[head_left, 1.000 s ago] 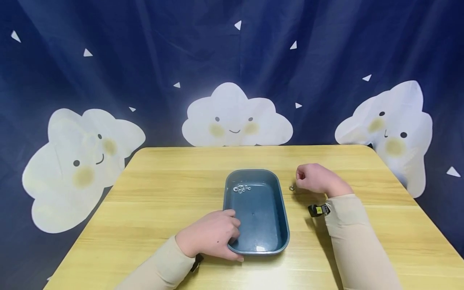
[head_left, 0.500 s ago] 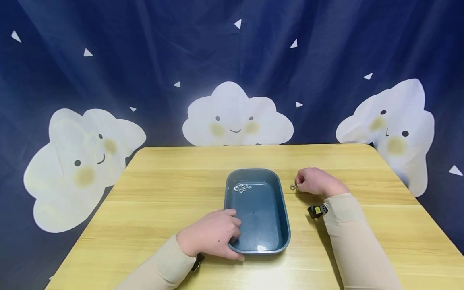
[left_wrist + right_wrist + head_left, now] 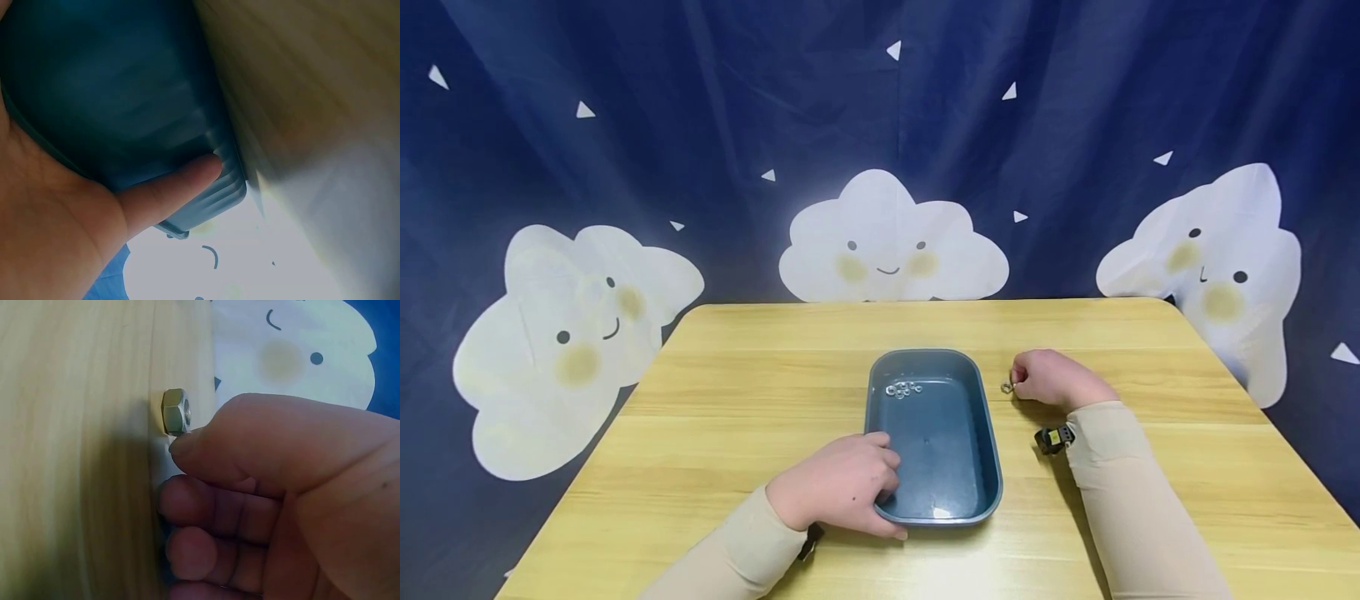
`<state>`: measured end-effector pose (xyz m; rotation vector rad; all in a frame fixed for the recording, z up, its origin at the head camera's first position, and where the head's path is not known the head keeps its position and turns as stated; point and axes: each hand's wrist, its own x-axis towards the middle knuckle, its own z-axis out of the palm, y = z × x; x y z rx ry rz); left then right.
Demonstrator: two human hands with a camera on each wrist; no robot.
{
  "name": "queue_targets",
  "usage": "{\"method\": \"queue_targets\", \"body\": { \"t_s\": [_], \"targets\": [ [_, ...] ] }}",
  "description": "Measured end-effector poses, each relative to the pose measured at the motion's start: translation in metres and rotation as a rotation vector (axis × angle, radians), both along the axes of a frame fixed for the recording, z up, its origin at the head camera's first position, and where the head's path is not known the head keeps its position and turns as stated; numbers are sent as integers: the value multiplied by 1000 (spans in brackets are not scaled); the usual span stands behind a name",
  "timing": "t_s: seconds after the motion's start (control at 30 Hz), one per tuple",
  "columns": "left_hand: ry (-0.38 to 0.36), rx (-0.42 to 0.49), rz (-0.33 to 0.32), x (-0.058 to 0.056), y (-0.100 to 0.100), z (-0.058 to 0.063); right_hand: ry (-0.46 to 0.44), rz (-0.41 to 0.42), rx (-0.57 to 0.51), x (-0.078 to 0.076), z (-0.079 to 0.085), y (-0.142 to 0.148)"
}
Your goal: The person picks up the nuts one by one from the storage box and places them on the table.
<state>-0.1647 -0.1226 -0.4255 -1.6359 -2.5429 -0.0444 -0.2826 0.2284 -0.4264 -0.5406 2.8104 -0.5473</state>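
Observation:
A dark blue-grey plastic tray (image 3: 925, 521) stands on the table. My left hand (image 3: 842, 483) grips its near left corner, fingers over the rim inside and thumb (image 3: 172, 190) along the outer wall. Several small shiny metal nuts (image 3: 901, 390) lie in the tray's far left part. To the right of the tray, a metal hex nut (image 3: 176, 412) rests flat on the table, hole upward. My right hand (image 3: 1052, 379) is just right of it with curled fingers; the thumb tip (image 3: 185, 445) appears to touch the nut's edge. The index fingertip is hidden, so a pinch cannot be confirmed.
The light wooden table (image 3: 760, 350) extends around the tray on all sides. Behind its far edge hangs a dark blue curtain (image 3: 715, 108) with white clouds. A small black wrist camera (image 3: 1054, 439) sits under the right wrist.
My right hand has come down slightly, and its fingertips have closed the small gap to the nut on the table. The left hand and the tray have stayed in place.

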Motion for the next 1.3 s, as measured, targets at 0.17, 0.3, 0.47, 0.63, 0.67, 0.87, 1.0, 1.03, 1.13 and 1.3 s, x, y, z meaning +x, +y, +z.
{"method": "queue_targets", "body": {
  "t_s": [0.17,0.3,0.47,0.63,0.67,0.87,1.0,1.03,1.13,1.3],
  "targets": [
    [8,-7,-2,0,0,-1,-3,2,4,0,-1,-1],
    [3,-13,-1,-1,1,-1,-4,-2,13,1,0,-2],
    [4,-11,6,-5,3,0,-13,-8,6,2,2,-3],
    [-3,-12,23,-6,4,0,1,-4,-1,4,5,-1],
    [-4,-11,26,-6,3,-1,10,0,-3,4,7,-1],
    [0,-9,36,-5,2,-1,62,15,-11,6,17,-4],
    [-6,-5,43,-5,2,0,90,28,-24,9,26,-10],
    [-8,-4,44,-4,2,0,96,29,-28,10,29,-11],
    [-10,-5,42,-4,2,0,115,40,-33,13,36,-15],
    [-12,-7,42,-4,2,-1,124,58,-31,20,47,-23]
  ]
}}
